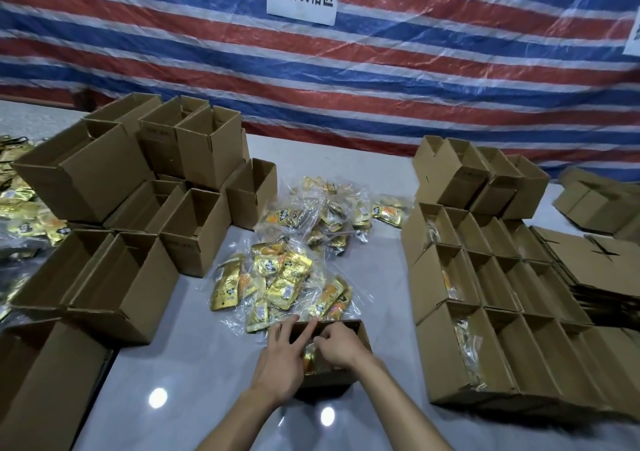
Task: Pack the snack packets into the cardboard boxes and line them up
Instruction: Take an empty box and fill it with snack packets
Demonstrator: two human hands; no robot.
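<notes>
Right hand [341, 345]: your fingers are curled down inside the open box [325, 379] and close on the top of a gold snack packet [309, 353]. The fingertips are hidden, so the hold is judged, not confirmed.

Left hand [282, 350]: fingers straight and spread, gripping nothing. The palm lies against the box's 9 o'clock wall, with two fingers reaching across the opening towards its far rim. This appears to brace the box so it does not slide on the glossy table [194, 364] while the packet is seated.

The box stands directly before you, top open, with the packet upright against its 9 o'clock side.

The loose packets [277, 277] lie heaped at 12 o'clock, just beyond the far rim (a short reach, evidently the reason for the box's position).

The lined-up boxes [436, 357] stand in rows at 2 to 3 o'clock; packets show in the nearest column, the rest cannot be judged.

The unfilled boxes [131, 298] are stacked at 9 to 11 o'clock.
</notes>
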